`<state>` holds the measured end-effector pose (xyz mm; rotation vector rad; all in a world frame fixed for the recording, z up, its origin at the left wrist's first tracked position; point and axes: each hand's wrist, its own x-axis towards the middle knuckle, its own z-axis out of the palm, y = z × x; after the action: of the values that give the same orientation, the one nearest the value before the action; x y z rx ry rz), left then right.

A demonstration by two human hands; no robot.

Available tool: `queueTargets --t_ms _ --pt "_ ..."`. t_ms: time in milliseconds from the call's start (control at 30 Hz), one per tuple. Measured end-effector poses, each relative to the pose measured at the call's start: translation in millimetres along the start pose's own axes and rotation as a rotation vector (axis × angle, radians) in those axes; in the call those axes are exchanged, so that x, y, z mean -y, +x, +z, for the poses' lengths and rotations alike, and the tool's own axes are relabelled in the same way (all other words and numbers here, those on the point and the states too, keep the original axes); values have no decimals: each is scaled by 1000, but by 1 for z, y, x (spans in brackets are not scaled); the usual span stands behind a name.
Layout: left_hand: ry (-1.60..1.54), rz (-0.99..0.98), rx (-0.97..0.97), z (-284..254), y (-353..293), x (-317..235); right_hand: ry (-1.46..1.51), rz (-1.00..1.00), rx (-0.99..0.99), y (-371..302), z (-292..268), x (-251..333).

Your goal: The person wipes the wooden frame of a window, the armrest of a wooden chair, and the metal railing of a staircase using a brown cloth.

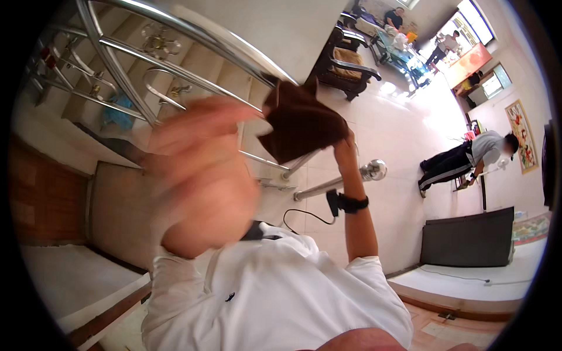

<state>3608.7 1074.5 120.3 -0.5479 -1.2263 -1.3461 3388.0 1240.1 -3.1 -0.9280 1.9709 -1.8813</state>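
A dark brown cloth hangs in the air in front of the metal railing. Its right corner is pinched in my right hand, and a black band with a cable circles that wrist. Large and close at the left, my left hand is smeared by motion. Its fingertips reach toward the cloth's left edge, but I cannot tell whether they touch it or how far they are closed.
A shiny stair railing runs across the upper left, ending in a post with a round metal knob. Beyond it stand a dark wooden armchair, a person in a grey top and a black flat-screen panel. More people are farther back.
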Motion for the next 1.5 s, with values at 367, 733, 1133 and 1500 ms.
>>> queueTargets --t_ms 367,733,1133,1500 --pt "112 -625 659 187 -220 163 -203 -117 -326 -121 -163 -15" --pt "394 -731 505 199 -256 255 -809 32 -156 -52 -178 -74" --pt "815 -712 609 172 -277 255 -935 -87 -128 -73 -177 -92" --pt "454 -243 827 162 -296 255 -725 -224 -257 -110 -161 -85"
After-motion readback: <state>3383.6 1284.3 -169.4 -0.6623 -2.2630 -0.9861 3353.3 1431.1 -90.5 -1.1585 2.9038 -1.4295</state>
